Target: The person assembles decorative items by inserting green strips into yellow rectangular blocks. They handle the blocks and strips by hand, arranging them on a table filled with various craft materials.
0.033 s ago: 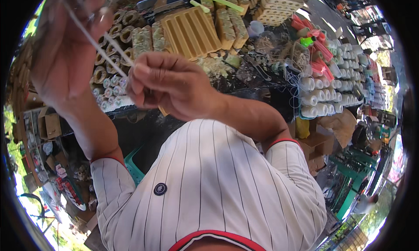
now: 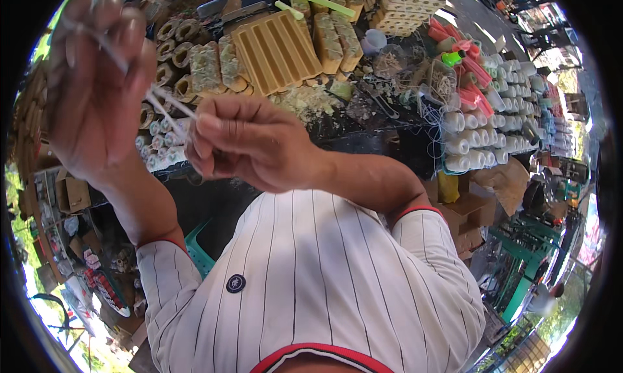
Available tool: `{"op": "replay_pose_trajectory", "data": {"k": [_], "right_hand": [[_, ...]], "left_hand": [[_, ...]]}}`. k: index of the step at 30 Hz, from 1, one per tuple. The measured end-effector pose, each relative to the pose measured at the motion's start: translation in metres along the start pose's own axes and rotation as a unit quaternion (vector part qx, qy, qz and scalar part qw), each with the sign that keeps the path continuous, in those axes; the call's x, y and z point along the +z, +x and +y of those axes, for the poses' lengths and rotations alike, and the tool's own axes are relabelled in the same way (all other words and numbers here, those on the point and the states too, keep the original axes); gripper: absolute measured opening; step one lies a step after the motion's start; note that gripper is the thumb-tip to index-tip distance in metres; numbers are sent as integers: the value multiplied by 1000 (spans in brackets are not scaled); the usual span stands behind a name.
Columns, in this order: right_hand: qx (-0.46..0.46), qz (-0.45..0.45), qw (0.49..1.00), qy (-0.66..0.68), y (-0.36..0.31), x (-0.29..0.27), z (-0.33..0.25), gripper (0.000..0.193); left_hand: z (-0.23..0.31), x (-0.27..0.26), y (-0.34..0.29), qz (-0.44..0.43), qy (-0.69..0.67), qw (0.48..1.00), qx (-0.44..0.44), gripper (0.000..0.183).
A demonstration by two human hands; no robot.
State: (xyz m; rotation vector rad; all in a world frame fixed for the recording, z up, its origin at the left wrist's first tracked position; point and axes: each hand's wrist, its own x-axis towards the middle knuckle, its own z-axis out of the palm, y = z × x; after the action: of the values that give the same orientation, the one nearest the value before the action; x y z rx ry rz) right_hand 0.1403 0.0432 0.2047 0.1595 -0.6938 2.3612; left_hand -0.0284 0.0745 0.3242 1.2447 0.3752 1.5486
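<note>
— What do we see up close?
— A thin white string (image 2: 170, 105), stiff and straight, stretched between our hands above the desk's (image 2: 363, 129) near left edge.
— And our grip?
— Our left hand (image 2: 97, 87) pinches its upper end; our right hand (image 2: 250, 142) pinches the lower. Behind, a ridged yellow wax block (image 2: 278, 50) and white cylinders (image 2: 474, 142).

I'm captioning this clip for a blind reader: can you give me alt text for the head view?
A person's left hand and right hand are raised close to the camera, pinching thin white strings between them. Below is a cluttered dark table with a ridged yellow block and rows of white cups. A striped white shirt fills the lower frame.
</note>
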Motion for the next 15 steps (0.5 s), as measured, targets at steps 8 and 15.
{"op": "replay_pose_trajectory", "data": {"k": [8, 15], "right_hand": [[-49, 188, 947, -257, -114, -133, -36, 37], [205, 422, 308, -828, -263, -357, -100, 50]], "left_hand": [[-116, 12, -63, -21, 123, 989, -77, 31], [-198, 16, -106, 60, 122, 957, -255, 17]]}}
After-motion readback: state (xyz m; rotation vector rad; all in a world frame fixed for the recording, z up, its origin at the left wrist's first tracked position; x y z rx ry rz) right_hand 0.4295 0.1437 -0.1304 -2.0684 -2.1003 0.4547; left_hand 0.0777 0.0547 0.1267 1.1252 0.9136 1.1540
